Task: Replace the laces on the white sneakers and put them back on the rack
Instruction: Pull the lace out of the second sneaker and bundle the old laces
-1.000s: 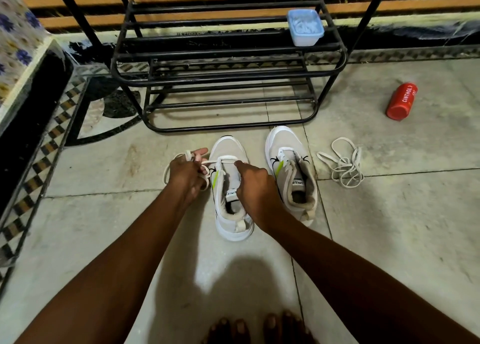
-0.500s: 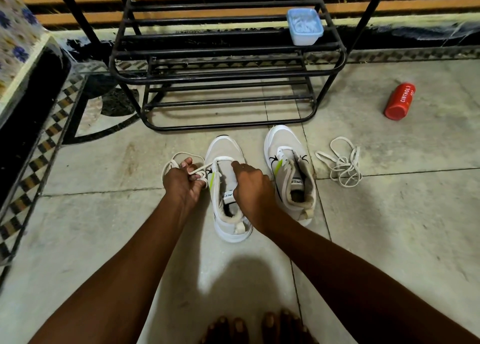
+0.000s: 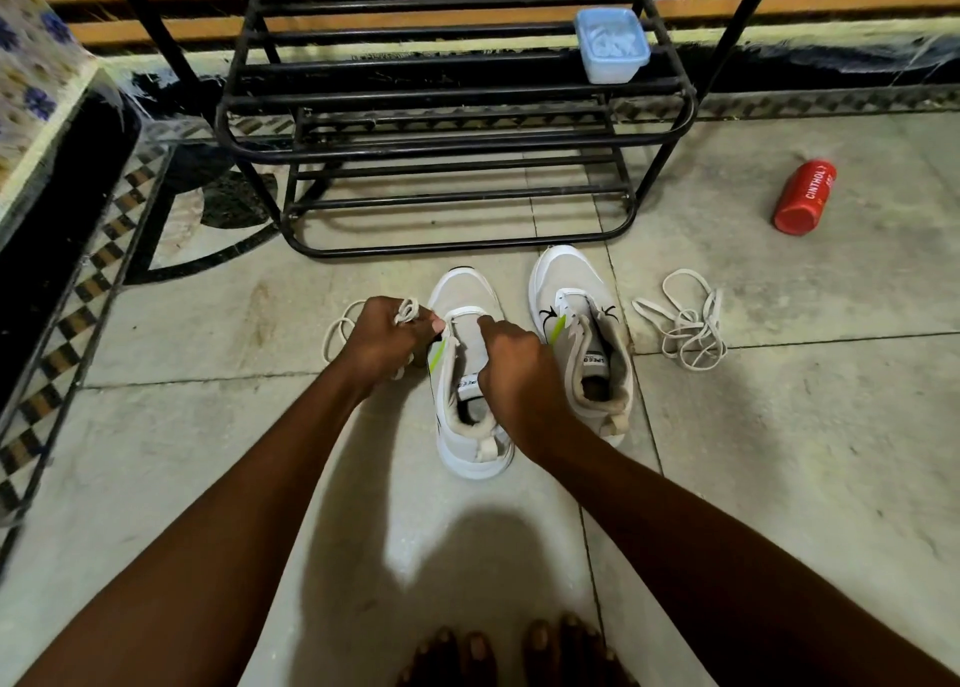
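While your left hand (image 3: 383,341) grips the lace (image 3: 407,311) bunched clear, your right hand (image 3: 511,361) fingers pinch the left sneaker (image 3: 464,374) eyelet edge, steadying it for threading.

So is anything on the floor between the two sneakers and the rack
Nothing visible. Bare floor lies between the sneakers and the rack. The loose lace lies off to the right, clear of that path.

Both my arms reach forward and down, forearms bare | left hand (image 3: 382,335) knuckles up, fingers curled tight round a lace (image 3: 407,311) | right hand (image 3: 519,369) just beside it, fingers bent, tips pinching at the shoe (image 3: 467,374) | my bare toes (image 3: 519,650) at frame bottom
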Demonstrator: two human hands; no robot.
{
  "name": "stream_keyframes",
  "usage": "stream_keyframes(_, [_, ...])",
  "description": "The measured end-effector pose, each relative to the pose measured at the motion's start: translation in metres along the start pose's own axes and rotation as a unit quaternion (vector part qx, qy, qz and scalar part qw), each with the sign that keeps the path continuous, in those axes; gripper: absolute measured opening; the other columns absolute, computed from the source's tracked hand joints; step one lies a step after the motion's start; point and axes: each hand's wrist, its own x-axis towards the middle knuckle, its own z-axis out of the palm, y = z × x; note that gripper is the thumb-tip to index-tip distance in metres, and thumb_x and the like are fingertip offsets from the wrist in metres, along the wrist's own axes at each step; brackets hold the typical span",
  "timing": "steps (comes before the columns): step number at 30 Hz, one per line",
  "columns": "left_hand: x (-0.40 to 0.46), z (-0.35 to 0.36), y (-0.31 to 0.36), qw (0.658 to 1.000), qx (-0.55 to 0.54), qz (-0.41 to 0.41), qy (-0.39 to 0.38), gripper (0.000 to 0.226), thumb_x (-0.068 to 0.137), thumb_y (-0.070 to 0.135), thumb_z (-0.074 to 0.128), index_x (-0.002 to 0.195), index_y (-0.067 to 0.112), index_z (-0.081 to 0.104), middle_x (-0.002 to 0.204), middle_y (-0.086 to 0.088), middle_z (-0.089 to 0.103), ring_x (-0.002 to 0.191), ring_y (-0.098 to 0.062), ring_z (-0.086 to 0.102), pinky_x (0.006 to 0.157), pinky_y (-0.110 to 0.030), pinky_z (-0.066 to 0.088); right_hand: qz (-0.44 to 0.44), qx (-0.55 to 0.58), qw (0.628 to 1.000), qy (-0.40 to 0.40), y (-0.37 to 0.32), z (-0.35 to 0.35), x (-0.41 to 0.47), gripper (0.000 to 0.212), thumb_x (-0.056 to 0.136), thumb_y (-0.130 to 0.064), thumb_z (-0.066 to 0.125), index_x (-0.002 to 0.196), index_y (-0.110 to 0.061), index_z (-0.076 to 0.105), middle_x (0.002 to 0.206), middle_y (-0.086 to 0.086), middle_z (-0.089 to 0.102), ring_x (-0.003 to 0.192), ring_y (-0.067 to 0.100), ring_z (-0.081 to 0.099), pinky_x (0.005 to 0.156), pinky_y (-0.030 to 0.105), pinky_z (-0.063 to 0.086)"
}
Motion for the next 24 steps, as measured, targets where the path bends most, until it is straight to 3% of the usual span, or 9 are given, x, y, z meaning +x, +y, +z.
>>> stream_keyframes(2, [-0.001,-0.003,0.006,0.997,0.039,0.062,-0.023,0.017,0.087,0.024,0.076,0.089,0.007,0.080,0.082,-0.016,0.077,0.072,-0.023,0.072,0.067,-0.036,0.057,0.001,0.006,1.000,-0.001,0.001,-0.001,0.003,0.044,0.080,0.001,0.055,0.124,-0.008,0.058,0.109,0.014,0.067,0.097,0.037,0.067,0.076,0.039,0.050])
stream_keyframes(5, [-0.007,-0.004,0.011,0.989,0.086,0.108,-0.052,0.036,0.072,0.044,0.063,0.090,0.018,0.082,0.088,-0.002,0.080,0.092,-0.016,0.075,0.079,-0.032,0.058,0.022,0.010,1.000,-0.009,0.008,-0.003,0.008,0.047,0.085,-0.004,0.056,0.131,-0.010,0.054,0.118,0.012,0.065,0.106,0.035,0.064,0.081,0.037,0.047])
stream_keyframes(8, [-0.005,-0.001,0.010,0.996,0.047,0.076,-0.002,0.023,0.080,0.024,0.060,0.087,0.019,0.081,0.082,0.008,0.078,0.074,0.001,0.068,0.070,-0.029,0.050,0.024,0.004,1.000,-0.014,0.012,-0.004,0.011,0.050,0.087,-0.004,0.055,0.136,-0.012,0.051,0.120,0.010,0.064,0.108,0.033,0.064,0.081,0.035,0.046])
stream_keyframes(10, [-0.004,0.000,0.005,0.996,0.044,0.057,0.046,0.019,0.087,0.014,0.062,0.084,0.018,0.081,0.069,0.014,0.072,0.062,0.003,0.060,0.062,-0.027,0.044,0.019,0.005,1.000,-0.014,0.012,-0.003,0.011,0.051,0.087,-0.002,0.054,0.137,-0.011,0.051,0.120,0.011,0.063,0.108,0.034,0.064,0.082,0.036,0.047])
stream_keyframes(12, [-0.004,-0.004,-0.002,0.991,0.092,0.060,0.080,0.018,0.092,0.013,0.063,0.081,0.015,0.077,0.070,0.007,0.071,0.068,-0.007,0.063,0.062,-0.030,0.046,0.016,0.024,0.999,-0.014,0.011,-0.001,0.011,0.051,0.085,0.000,0.053,0.135,-0.009,0.052,0.118,0.013,0.063,0.107,0.036,0.063,0.085,0.039,0.049])
stream_keyframes(14, [-0.002,-0.009,-0.013,0.978,0.161,0.082,0.108,0.016,0.092,0.014,0.063,0.082,0.005,0.072,0.079,-0.010,0.071,0.078,-0.027,0.066,0.067,-0.038,0.047,0.011,0.053,0.999,0.000,0.011,0.000,0.011,0.048,0.082,0.000,0.055,0.129,-0.007,0.056,0.114,0.015,0.063,0.105,0.038,0.062,0.085,0.043,0.052])
stream_keyframes(17, [-0.002,-0.017,-0.031,0.958,0.235,0.089,0.138,0.009,0.090,0.009,0.064,0.093,0.005,0.071,0.096,-0.020,0.061,0.092,-0.038,0.059,0.074,-0.035,0.041,0.002,0.080,0.996,0.035,0.010,0.003,0.011,0.040,0.079,-0.005,0.053,0.119,-0.003,0.061,0.111,0.017,0.062,0.100,0.040,0.062,0.085,0.044,0.053])
stream_keyframes(21, [-0.008,-0.018,-0.047,0.941,0.300,0.059,0.141,0.051,0.086,0.010,0.070,0.136,0.009,0.056,0.131,-0.024,0.042,0.117,-0.046,0.045,0.096,-0.053,0.046,-0.019,0.109,0.992,0.065,0.009,0.004,0.012,0.041,0.079,-0.018,0.043,0.110,-0.002,0.064,0.109,0.019,0.061,0.097,0.040,0.062,0.085,0.047,0.054])
stream_keyframes(24, [-0.012,-0.017,-0.051,0.940,0.295,-0.019,0.171,0.062,0.088,0.025,0.075,0.141,0.010,0.047,0.139,-0.022,0.038,0.122,-0.047,0.042,0.095,-0.057,0.045,-0.030,0.126,0.987,0.092,0.007,0.003,0.012,0.039,0.080,-0.017,0.046,0.109,0.000,0.066,0.114,0.020,0.062,0.102,0.041,0.063,0.089,0.050,0.054])
